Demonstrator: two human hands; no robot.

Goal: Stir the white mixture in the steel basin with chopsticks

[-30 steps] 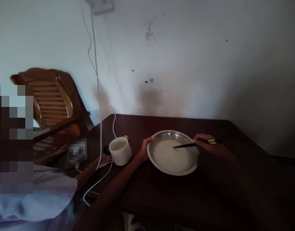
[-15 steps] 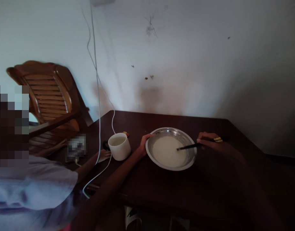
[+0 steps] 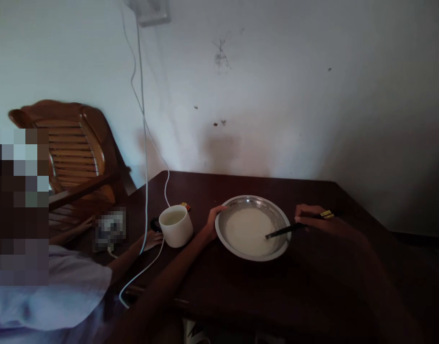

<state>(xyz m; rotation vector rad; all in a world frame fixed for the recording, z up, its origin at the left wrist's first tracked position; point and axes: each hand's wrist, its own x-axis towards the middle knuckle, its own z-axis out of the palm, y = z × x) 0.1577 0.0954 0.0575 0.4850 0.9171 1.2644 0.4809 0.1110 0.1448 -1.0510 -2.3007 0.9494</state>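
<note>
A shiny metal bowl (image 3: pixel 223 239) with pale, milky liquid (image 3: pixel 248 231) in it stands on the dark table. My left hand (image 3: pixel 214 223) grips the bowl's left rim, thumb or finger over the edge. In my right hand (image 3: pixel 311 215), at the right of the bowl, is a pair of black chopsticks (image 3: pixel 286 231) with gold-banded ends. They slant over the right rim, and their tips dip into the liquid. Left of my left forearm stands a white mug (image 3: pixel 176 231) with a dark handle and pale liquid inside.
The dark wooden table (image 3: pixel 205 186) meets the wall at the back. White cables (image 3: pixel 146 157) hang down and run across it beside the mug. At the left sits another person (image 3: pixel 72 286), one hand near the mug, a blurred device before them. A wooden chair (image 3: pixel 69 148) stands behind.
The chopstick tips have shifted in the liquid toward the bowl's near right side. My left hand stays on the rim. The whole view has tilted slightly upward.
</note>
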